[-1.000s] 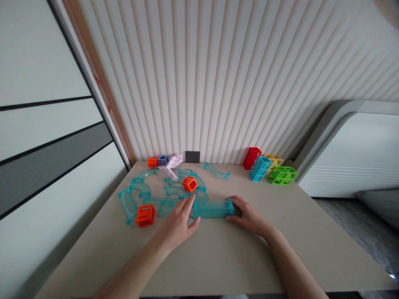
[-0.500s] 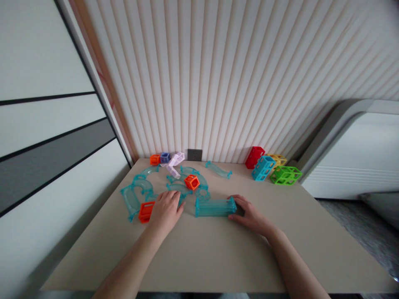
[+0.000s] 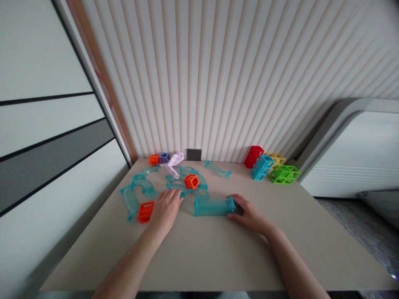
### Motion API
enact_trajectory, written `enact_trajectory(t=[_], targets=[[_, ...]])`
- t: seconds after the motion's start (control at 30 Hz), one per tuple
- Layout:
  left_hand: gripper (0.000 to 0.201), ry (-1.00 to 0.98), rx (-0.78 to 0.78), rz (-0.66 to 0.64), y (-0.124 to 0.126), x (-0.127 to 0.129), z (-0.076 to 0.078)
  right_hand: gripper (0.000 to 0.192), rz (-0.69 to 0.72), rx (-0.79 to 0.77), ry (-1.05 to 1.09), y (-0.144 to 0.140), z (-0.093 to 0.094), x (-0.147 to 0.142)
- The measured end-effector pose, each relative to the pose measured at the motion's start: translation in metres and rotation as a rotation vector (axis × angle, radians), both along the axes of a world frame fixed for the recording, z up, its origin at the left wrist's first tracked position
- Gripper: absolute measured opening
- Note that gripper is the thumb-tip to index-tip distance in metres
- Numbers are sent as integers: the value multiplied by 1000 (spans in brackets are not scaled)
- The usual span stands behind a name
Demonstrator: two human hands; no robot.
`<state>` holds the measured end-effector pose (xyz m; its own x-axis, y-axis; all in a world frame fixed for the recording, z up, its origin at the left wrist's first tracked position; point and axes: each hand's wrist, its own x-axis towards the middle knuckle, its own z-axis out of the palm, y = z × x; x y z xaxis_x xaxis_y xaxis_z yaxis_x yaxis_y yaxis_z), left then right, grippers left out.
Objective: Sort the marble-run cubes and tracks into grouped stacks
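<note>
Straight blue tube (image 3: 213,206) lies on the counter (image 3: 218,253), a bit far from the near edge, with its long side going left to right. My right hand (image 3: 249,214) touches its right end, fingers curled there. My left hand (image 3: 166,205) is just left of it, not touching, spread flat over curved blue pieces (image 3: 141,185), beside an orange cube (image 3: 146,211).

— Where's the straight tube (image 3: 213,206)?
— Mid-bench (image 3: 218,257), between the left hand (image 3: 165,207) and right hand (image 3: 247,211).
— And the cubes?
— Stacked cubes (image 3: 271,166) sit at the far right corner; curved tubes (image 3: 140,189) spread toward the far left.
</note>
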<state>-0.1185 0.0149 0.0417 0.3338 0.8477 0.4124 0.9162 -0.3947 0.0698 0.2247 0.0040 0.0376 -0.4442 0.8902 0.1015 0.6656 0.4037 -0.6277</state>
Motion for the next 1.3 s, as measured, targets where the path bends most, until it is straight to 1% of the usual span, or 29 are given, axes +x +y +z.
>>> enact_trajectory(t=[0.2, 0.43, 0.67, 0.83, 1.03, 1.3], targets=[[14, -44, 39, -31, 1, 1, -3, 44, -14, -10, 2, -2, 4, -2], [16, -71, 58, -53, 1, 3, -1, 44, -3, 7, 22, -1, 2, -1], [19, -6, 32, -10, -1, 5, 4, 44, -6, 2, 1, -1, 1, -1], [8, 24, -20, -4, -4, 7, 9, 42, -5, 4, 14, 0, 0, 0], [16, 43, -71, -14, -4, 7, 8, 43, 4, 12, 27, 0, -2, 0], [21, 18, 4, 15, -1, 3, 3, 42, 12, 12, 1, -1, 0, -1]])
